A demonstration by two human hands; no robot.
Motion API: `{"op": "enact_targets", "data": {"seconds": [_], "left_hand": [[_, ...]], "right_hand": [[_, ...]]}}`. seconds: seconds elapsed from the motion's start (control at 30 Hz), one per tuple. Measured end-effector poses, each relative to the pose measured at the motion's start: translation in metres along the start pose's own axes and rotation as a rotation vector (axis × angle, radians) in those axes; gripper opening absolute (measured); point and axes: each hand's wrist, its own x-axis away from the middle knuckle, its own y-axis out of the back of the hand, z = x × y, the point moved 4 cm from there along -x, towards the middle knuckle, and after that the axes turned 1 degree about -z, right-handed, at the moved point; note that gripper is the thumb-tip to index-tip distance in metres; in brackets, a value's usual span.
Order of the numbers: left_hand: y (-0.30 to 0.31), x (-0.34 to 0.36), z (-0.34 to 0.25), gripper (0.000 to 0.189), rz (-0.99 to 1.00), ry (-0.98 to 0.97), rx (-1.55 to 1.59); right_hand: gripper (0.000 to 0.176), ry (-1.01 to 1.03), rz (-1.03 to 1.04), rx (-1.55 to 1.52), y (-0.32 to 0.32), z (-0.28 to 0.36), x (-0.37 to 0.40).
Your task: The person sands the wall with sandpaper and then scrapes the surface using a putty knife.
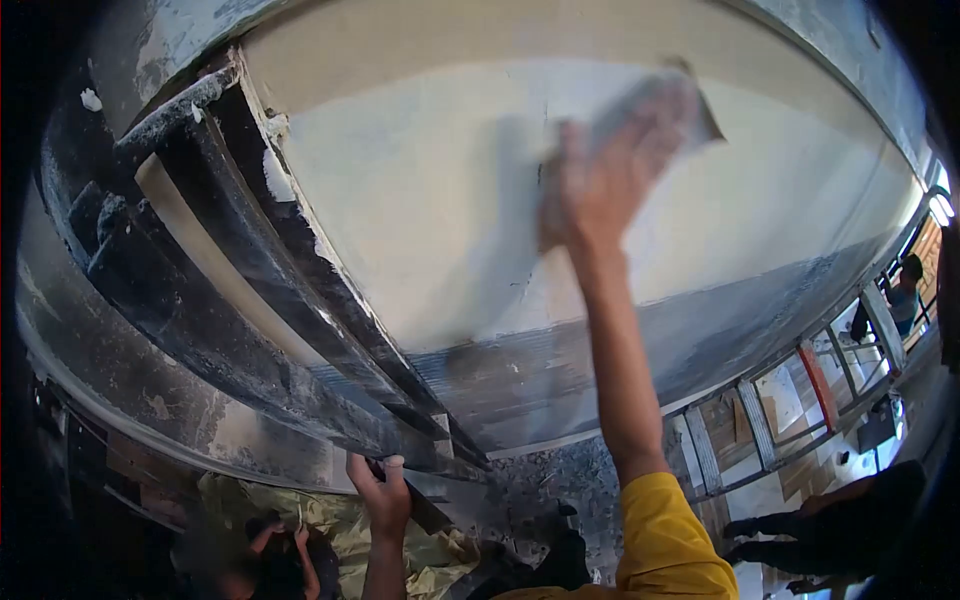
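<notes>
My right hand (625,165) is blurred by motion and lies against a pale, plastered panel (420,190). Under its fingers is a flat, brownish sheet (700,105), whose corner sticks out past the fingertips. A yellow sleeve covers the upper part of that arm. Lower down, my left hand (383,495) is closed around a dark, flat-edged tool (430,515) beside the lower end of the dark frame bars; much of the tool is hidden by the fingers. A thin dark crack runs down the panel near my right wrist.
Dark, dusty frame bars (270,260) curve along the left. A ladder (755,425) with one red rung stands at the right. People are at the lower left, lower right (840,525) and far right (905,295). Crumpled yellowish sheeting (340,530) and grey debris (555,490) lie below.
</notes>
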Motion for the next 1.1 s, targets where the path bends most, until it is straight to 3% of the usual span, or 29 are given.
{"op": "enact_targets", "data": {"seconds": [0.07, 0.1, 0.17, 0.23, 0.3, 0.4, 0.43, 0.5, 0.53, 0.6, 0.7, 0.8, 0.93, 1.03, 1.07, 1.1], "left_hand": [[0.000, -0.001, -0.001, 0.047, 0.023, 0.007, -0.036], [-0.001, 0.000, -0.005, 0.047, 0.024, 0.009, -0.040], [-0.004, 0.003, -0.015, 0.046, -0.076, 0.036, -0.041], [-0.002, -0.001, -0.020, 0.046, -0.021, 0.043, -0.032], [0.000, -0.002, -0.017, 0.046, 0.019, 0.052, -0.015], [-0.002, 0.001, -0.010, 0.054, -0.034, -0.088, -0.050], [-0.001, -0.001, -0.008, 0.057, 0.000, -0.124, -0.106], [0.004, -0.002, 0.002, 0.056, -0.003, -0.058, -0.090], [0.003, 0.001, 0.008, 0.056, 0.001, 0.010, -0.069], [0.001, 0.003, 0.020, 0.056, 0.016, -0.017, -0.029], [0.004, -0.003, 0.015, 0.056, 0.032, -0.116, -0.047], [0.004, -0.004, 0.007, 0.057, -0.006, -0.232, -0.207], [0.000, -0.004, 0.002, 0.054, 0.029, -0.174, -0.032], [-0.006, -0.009, -0.011, 0.053, 0.006, -0.242, -0.025], [-0.005, -0.010, -0.014, 0.054, -0.016, -0.269, -0.031], [0.003, -0.007, -0.005, 0.060, 0.052, -0.144, -0.076]], "right_hand": [[0.103, 0.184, 0.144, -0.131, -0.022, 0.061, 0.020], [0.103, 0.180, 0.146, -0.130, -0.022, 0.067, 0.025], [0.105, 0.391, 0.311, -0.101, -0.025, 0.078, 0.033], [0.100, 0.386, 0.265, 0.044, -0.012, 0.032, 0.021], [0.095, 0.182, 0.080, 0.022, 0.004, -0.028, 0.008], [0.101, -0.018, 0.000, 0.056, 0.005, -0.010, 0.014], [0.101, -0.019, 0.004, 0.053, -0.003, 0.010, 0.029], [0.104, 0.201, 0.223, -0.157, -0.020, 0.047, 0.070], [0.104, 0.205, 0.230, -0.152, -0.018, 0.038, 0.077], [0.108, 0.401, 0.345, 0.038, -0.015, 0.019, 0.083], [0.106, 0.142, 0.124, 0.047, 0.010, -0.055, 0.038], [0.108, -0.061, 0.024, 0.067, 0.005, -0.034, 0.036], [0.113, 0.165, 0.348, -0.112, -0.019, 0.051, 0.102], [0.112, 0.291, 0.363, 0.020, -0.013, 0.007, 0.088], [0.111, 0.183, 0.256, 0.041, -0.006, -0.017, 0.065], [0.110, 0.075, 0.155, 0.060, 0.003, -0.041, 0.037]]}}
